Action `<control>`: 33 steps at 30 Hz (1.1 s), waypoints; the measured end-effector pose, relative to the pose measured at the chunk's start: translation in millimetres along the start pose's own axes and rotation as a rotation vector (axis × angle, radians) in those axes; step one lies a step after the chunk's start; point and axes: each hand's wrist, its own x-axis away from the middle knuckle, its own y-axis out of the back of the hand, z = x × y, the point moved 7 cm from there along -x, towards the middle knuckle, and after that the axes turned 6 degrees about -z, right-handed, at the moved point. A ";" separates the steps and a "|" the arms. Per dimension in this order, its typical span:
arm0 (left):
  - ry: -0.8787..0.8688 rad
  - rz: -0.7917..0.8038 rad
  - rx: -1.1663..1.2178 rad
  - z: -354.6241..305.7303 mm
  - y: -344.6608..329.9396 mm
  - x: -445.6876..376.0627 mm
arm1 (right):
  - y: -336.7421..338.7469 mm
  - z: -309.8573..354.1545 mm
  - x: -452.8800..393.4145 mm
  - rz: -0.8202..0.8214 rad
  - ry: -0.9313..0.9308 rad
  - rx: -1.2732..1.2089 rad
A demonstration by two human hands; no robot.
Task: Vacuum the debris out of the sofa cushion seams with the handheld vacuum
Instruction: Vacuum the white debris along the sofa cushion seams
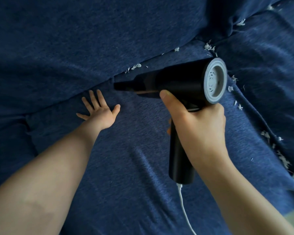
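My right hand (197, 122) grips the handle of a black handheld vacuum (173, 82) with a grey rear cap. Its nozzle (120, 85) points left at the back seam (98, 83) of the blue sofa seat cushion (126, 158). My left hand (100, 111) lies flat on the cushion with fingers spread, fingertips at that seam, just left of the nozzle. White debris (136, 66) sits along the seam to the right of the nozzle, with a clump (208, 47) where the seams meet. More white debris (282, 156) lines the side seam at the right.
A white cord (185, 212) hangs from the bottom of the vacuum handle toward the lower edge. The blue back cushion (75, 39) fills the upper left. A second seat cushion (270, 65) lies at the right, with scraps at its back seam (241, 22).
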 end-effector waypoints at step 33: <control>0.110 0.064 0.131 -50.8 -19.8 22.5 | 15.8 11.3 -72.2 0.058 0.112 0.045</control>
